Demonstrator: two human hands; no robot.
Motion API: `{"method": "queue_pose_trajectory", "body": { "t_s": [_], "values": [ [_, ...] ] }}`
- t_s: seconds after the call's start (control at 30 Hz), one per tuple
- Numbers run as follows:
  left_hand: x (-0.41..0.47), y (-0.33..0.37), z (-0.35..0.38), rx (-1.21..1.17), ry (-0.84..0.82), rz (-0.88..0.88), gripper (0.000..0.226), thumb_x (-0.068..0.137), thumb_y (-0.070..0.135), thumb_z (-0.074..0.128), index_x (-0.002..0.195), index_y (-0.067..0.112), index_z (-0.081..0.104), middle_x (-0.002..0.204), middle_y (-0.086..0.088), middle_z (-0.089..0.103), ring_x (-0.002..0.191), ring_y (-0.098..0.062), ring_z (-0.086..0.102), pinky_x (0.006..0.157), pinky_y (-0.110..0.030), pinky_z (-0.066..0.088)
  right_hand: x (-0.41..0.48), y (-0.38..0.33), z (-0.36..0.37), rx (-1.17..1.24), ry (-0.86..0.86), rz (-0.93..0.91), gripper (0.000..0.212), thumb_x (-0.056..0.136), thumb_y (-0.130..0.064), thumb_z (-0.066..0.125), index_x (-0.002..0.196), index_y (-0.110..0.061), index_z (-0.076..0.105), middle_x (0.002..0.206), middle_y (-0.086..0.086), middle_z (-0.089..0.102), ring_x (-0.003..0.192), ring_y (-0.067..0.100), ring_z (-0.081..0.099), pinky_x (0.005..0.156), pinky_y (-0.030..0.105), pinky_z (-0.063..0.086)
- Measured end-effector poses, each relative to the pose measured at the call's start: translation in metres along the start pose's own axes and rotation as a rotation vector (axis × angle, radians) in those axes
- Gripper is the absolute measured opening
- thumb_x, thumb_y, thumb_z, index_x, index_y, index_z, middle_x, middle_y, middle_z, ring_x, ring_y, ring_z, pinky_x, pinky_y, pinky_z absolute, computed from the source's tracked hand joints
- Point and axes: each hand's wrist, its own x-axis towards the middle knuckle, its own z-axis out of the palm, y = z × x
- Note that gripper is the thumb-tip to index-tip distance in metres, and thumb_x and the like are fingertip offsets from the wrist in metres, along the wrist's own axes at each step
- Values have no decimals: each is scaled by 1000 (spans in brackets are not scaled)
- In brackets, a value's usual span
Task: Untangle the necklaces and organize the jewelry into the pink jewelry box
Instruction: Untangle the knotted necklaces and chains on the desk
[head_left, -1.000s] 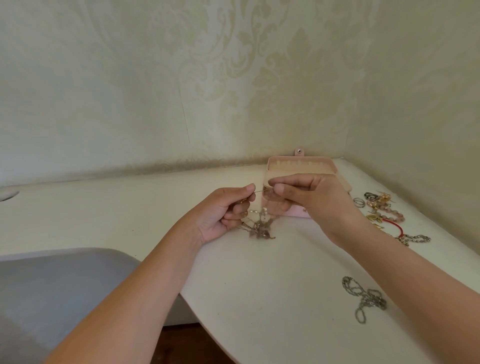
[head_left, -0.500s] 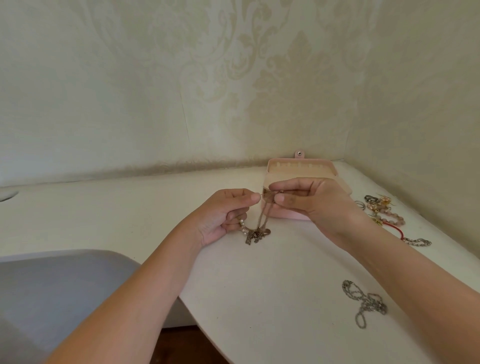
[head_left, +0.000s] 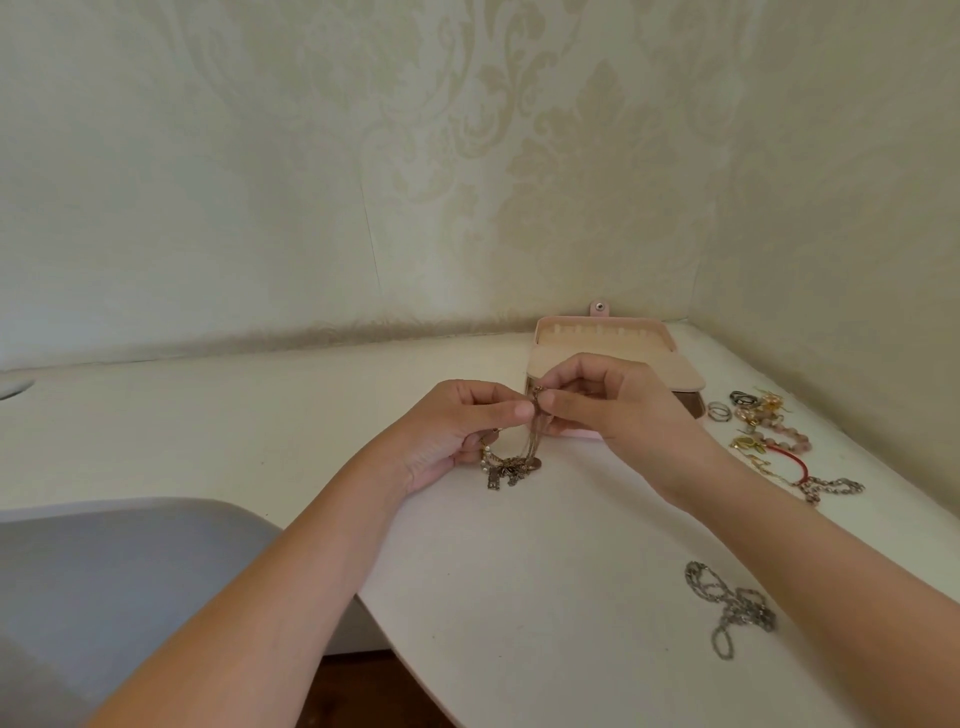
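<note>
Off to the left of my left hand (head_left: 452, 431) the white bench (head_left: 234, 415) curves round a grey padded seat (head_left: 130, 571). My left hand pinches a thin strand between thumb and forefinger. From that pinch the tangled bundle of fine bronze-coloured necklaces with dark charms and small pearls (head_left: 511, 469) hangs down between my two hands, and its charms seem to touch the bench.

My right hand (head_left: 623, 410) meets the left one fingertip to fingertip. It pinches the same bundle at its top, where I judge a small clasp or knot sits.

Just behind my right hand stands the open pink jewelry box with its cream lining (head_left: 623, 338). I can see no jewelry in the part not hidden by my hand.

Nearer to me, right of that hand, a chunky silver chain necklace (head_left: 727, 608) lies alone in loose loops. It looks freed, though not stowed.

Farther right waits a loose row of rings, pink beaded bracelets, a red cord and a silver link bracelet (head_left: 774, 436).

So I judge this early going. The knot is not yet undone, and the whole sorting into the box is left.
</note>
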Motion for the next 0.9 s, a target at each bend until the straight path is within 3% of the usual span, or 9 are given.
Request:
{"method": "queue_pose_trajectory", "body": {
  "t_s": [0.07,0.17,0.3,0.47,0.6,0.8,0.9],
  "values": [
    [0,0,0,23,-1,-1,5,64,26,72,63,23,74,58,2,30,46,-6,24,40,-14,21,0,2,1,-68,-12,-15,3,87,-1,63,89,0,65,78,13,62,76,22,61,85,36,55],
    [0,-1,0,33,-10,-4,6,65,25,72,60,22,73,51,5,33,45,-5,25,42,-15,19,1,4,3,-135,-29,-10,4,87,-1,61,88,-4,64,76,7,61,70,17,60,84,39,53],
    [0,-1,-1,18,-16,-19,5,65,23,71,63,19,70,40,9,31,43,-5,26,40,-14,23,1,5,3,-88,-69,-8,9,88,2,60,88,-6,64,77,8,61,67,16,60,76,28,56],
    [2,-3,-4,-26,-28,-35,11,69,20,77,67,16,67,36,8,27,42,-6,25,39,-16,17,1,5,2,-91,-79,-49,12,81,4,68,88,-5,66,79,11,68,69,18,67,81,31,55],
    [4,-4,-4,-42,-39,-40,13,72,24,69,69,13,62,37,8,26,43,-6,21,38,-16,17,2,7,2,-110,-46,-63,10,77,-1,73,84,-7,69,83,20,71,75,25,69,86,37,54],
    [2,-2,-3,-10,-54,-35,10,70,23,75,65,19,66,43,8,23,44,-6,20,40,-15,20,2,6,2,128,-10,26,9,84,-2,65,90,4,67,91,24,67,86,31,66,91,34,54],
    [0,-1,-2,14,-76,-31,5,67,23,71,66,20,67,45,9,27,44,-6,21,42,-16,19,2,3,-2,205,14,54,7,86,-4,64,88,1,68,85,15,67,84,23,63,91,31,53]
  ]
}}
